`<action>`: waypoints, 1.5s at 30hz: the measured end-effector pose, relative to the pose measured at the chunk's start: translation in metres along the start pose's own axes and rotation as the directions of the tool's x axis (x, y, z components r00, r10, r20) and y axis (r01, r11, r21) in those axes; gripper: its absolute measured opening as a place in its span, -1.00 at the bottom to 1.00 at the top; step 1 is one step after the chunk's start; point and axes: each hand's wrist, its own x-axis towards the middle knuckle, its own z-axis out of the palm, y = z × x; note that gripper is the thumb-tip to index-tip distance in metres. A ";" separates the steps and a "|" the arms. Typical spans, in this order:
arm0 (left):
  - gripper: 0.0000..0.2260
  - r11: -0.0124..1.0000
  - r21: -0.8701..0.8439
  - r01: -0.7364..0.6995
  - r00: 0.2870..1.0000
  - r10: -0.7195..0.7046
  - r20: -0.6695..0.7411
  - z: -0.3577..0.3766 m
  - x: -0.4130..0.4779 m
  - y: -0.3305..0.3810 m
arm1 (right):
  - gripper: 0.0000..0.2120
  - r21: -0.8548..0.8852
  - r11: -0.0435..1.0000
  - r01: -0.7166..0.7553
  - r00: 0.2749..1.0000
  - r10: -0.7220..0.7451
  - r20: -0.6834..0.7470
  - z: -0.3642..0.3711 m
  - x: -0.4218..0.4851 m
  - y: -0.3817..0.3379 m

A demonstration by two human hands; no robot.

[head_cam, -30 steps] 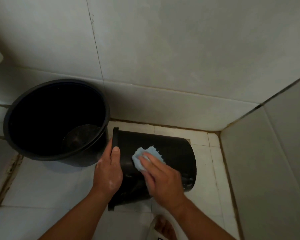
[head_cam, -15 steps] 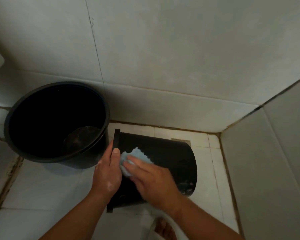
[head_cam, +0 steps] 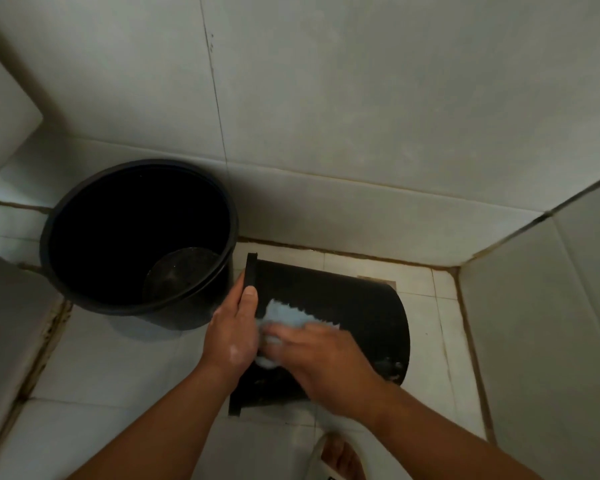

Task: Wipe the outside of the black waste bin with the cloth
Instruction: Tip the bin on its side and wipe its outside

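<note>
The black waste bin [head_cam: 354, 306] lies on its side on the tiled floor [head_cam: 111, 375], rim toward the upright bucket [head_cam: 45, 244], so its outer wall faces you. Your left hand [head_cam: 232, 336] clasps the rim, likely to stop the bin rolling. Your right hand [head_cam: 326, 365], blurred, presses the blue cloth [head_cam: 284, 315] against the wall beside that rim, fingers laid over it, not clenched.

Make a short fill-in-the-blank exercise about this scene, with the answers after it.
The black waste bin lies on its ____ on the tiled floor.
The right hand presses a light ____ cloth against it.
The left hand holds the bin at its ____.
The upright black bucket stands on the bin's ____.
Missing words: side, blue, rim, left.
</note>
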 end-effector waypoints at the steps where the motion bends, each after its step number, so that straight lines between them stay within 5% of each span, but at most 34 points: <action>1: -0.61 1.000 0.014 -0.003 1.000 0.003 -0.006 0.000 0.000 0.000 | -0.58 -0.037 0.996 0.079 0.993 -0.076 0.094 -0.002 -0.007 0.005; 3: -0.61 0.999 0.054 -0.007 1.000 0.008 -0.014 0.001 0.000 0.002 | -0.55 -0.092 0.995 0.045 0.995 -0.037 0.089 -0.003 -0.016 0.028; 4: -0.60 0.998 0.067 -0.011 1.000 0.012 -0.010 0.002 0.000 0.003 | -0.55 -0.069 0.993 -0.097 0.995 0.099 0.015 -0.005 -0.017 0.041; 6: -0.60 0.997 0.075 -0.022 1.000 0.021 0.004 0.003 0.001 0.002 | -0.60 0.101 0.858 -0.504 0.842 0.514 -0.163 -0.012 -0.011 0.060; 8: -0.60 0.997 0.076 -0.032 0.999 0.032 0.003 0.004 0.002 0.001 | -0.63 0.161 0.718 -0.677 0.678 0.694 -0.242 -0.009 0.005 0.050; 9: -0.60 0.997 0.070 -0.035 0.999 0.035 -0.003 0.003 0.001 0.001 | -0.62 0.120 0.754 -0.646 0.713 0.651 -0.258 -0.001 0.011 0.035; 12: -0.59 0.997 0.069 -0.046 0.999 0.048 -0.016 0.002 -0.002 -0.003 | -0.59 0.065 0.978 -0.199 0.970 0.206 -0.125 0.015 0.013 -0.014; 14: -0.59 0.998 0.051 -0.035 0.999 0.036 -0.010 0.001 -0.003 -0.006 | -0.57 -0.004 0.999 -0.044 0.998 0.044 -0.035 0.012 0.003 -0.003; 16: -0.60 0.997 0.063 -0.046 0.999 0.047 -0.002 0.001 0.000 -0.008 | -0.58 -0.018 0.980 -0.198 0.977 0.196 -0.090 0.004 -0.004 0.024; 17: -0.60 0.996 0.070 -0.052 0.999 0.052 0.003 0.000 0.002 -0.009 | -0.61 0.043 0.922 -0.385 0.913 0.387 -0.125 -0.004 -0.007 0.038; 19: -0.59 0.996 0.066 -0.067 0.998 0.066 0.020 0.002 0.001 -0.009 | -0.68 0.147 0.690 -0.709 0.663 0.723 -0.193 -0.015 -0.015 0.068; 21: -0.57 0.996 0.059 -0.068 0.998 0.067 0.011 0.004 -0.002 -0.008 | -0.66 0.117 0.513 -0.850 0.482 0.848 -0.221 -0.021 -0.020 0.089; 27: -0.50 0.972 0.140 -0.188 0.982 0.190 -0.001 0.001 -0.029 -0.021 | -0.62 0.045 0.411 -0.911 0.395 0.897 -0.198 -0.027 -0.004 0.112; 30: -0.55 0.981 0.127 -0.148 0.989 0.150 -0.003 0.003 -0.032 -0.028 | -0.76 -0.032 0.434 -0.900 0.435 0.895 -0.094 -0.036 0.013 0.101; 33: -0.61 0.975 0.145 -0.171 0.984 0.176 -0.026 0.002 -0.021 -0.022 | -0.71 0.047 0.586 -0.809 0.575 0.806 -0.140 -0.025 0.023 0.061; 37: -0.58 0.969 0.161 -0.187 0.982 0.187 0.015 0.000 -0.007 -0.020 | -0.57 0.059 0.911 -0.408 0.902 0.412 -0.132 0.002 0.019 0.000; 40: -0.57 0.973 0.151 -0.172 0.985 0.169 0.034 -0.001 -0.008 -0.017 | -0.57 -0.015 0.975 -0.220 0.974 0.219 -0.053 -0.003 -0.005 0.023; 42: -0.57 0.978 0.129 -0.165 0.986 0.162 0.031 -0.001 -0.008 -0.018 | -0.62 0.022 0.878 -0.478 0.871 0.477 -0.115 -0.013 -0.018 0.061; 45: -0.56 0.987 0.073 -0.141 0.990 0.138 0.035 0.003 -0.010 -0.018 | -0.62 -0.005 0.536 -0.844 0.533 0.838 -0.115 -0.027 -0.028 0.105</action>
